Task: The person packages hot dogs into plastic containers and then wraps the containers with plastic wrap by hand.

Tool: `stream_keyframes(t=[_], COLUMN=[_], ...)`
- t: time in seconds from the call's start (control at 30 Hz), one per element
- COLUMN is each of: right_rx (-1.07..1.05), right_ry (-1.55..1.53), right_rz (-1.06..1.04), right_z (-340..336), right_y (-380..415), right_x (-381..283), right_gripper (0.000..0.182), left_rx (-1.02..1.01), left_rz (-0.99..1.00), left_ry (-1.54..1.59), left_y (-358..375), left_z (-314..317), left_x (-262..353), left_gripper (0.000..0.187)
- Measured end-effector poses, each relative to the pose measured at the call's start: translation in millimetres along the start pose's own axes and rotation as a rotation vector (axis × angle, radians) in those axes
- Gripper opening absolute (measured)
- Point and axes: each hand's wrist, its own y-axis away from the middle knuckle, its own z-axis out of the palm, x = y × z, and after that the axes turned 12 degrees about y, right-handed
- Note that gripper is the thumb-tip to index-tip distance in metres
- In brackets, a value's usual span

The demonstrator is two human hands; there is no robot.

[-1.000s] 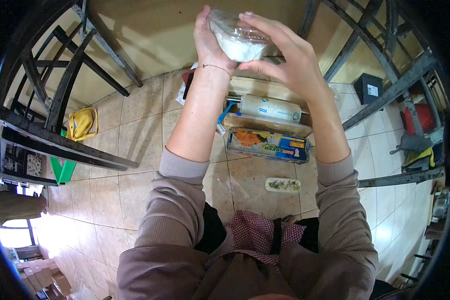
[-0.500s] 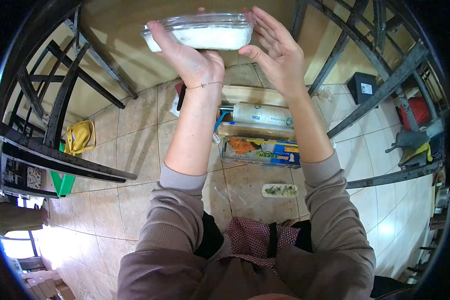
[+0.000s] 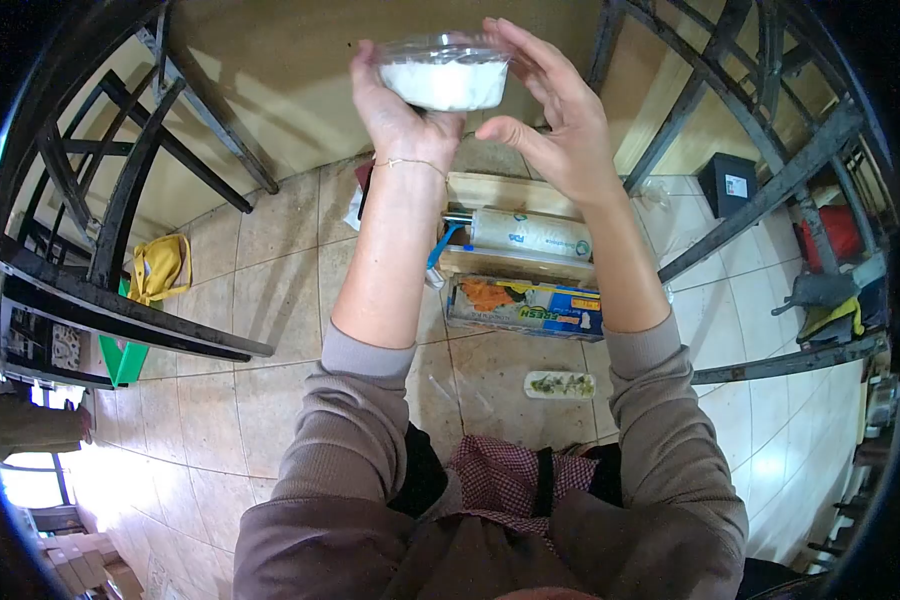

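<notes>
A clear plastic food container [image 3: 443,84] with a lid, filled with something white, is held up at the top of the head view. My left hand [image 3: 402,118] carries it from below and the left, its thumb up along the near left end. At the container's right end, my right hand [image 3: 562,125] is open, thumb and fingers spread apart. Its fingertips are right by the lid's edge. Beneath my forearms are a roll of plastic film [image 3: 528,234] in a wooden holder and a colourful printed box [image 3: 526,305].
On the tiled floor lies a small white tray with green contents [image 3: 560,385], near my lap. Dark metal frames [image 3: 780,185] stand on both sides. A yellow bag [image 3: 160,268] and a green bin [image 3: 122,350] are at left, a black box [image 3: 727,185] at right.
The container has turned so a shorter side faces me, its left end moving right. My left hand shifted right with it. My right hand's thumb and fingers remain apart.
</notes>
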Motion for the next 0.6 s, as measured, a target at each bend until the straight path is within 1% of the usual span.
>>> stream_keyframes(t=[0.03, 0.07, 0.17, 0.2, 0.37, 0.43, 0.5, 0.6], right_rx=[-0.029, -0.031, -0.089, -0.116, -0.158, -0.174, -0.167, -0.145], right_ry=[0.055, 0.055, 0.126, 0.141, 0.213, 0.289, 0.25, 0.216], right_rz=[-0.053, -0.053, -0.108, -0.127, -0.184, -0.195, -0.177, -0.178], right_z=[-2, -3, -7, -9, -13, -13, -13, -10], right_y=[-2, -3, -6, -7, -7, -5, -4, -3], right_x=[-1, -2, -8, -13, -14, -11, -15, -14], right_gripper=[0.073, 0.073, 0.075, 0.075, 0.076, 0.073, 0.071, 0.067], left_rx=[0.028, 0.029, -0.014, 0.002, -0.033, -0.041, -0.003, -0.037], left_rz=[-0.08, -0.079, -0.222, -0.259, -0.245, -0.253, -0.148, -0.143], left_ry=[-0.004, -0.002, 0.043, 0.069, 0.078, 0.093, -0.003, -0.007], left_y=[-4, -7, -10, -6, -5, -4, -2, -9], left_z=[-4, -8, -14, -11, -14, -16, -18, -24], left_x=[-1, -2, -5, -5, -7, -8, -9, -8], left_gripper=[0.054, 0.054, 0.049, 0.05, 0.052, 0.053, 0.053, 0.053])
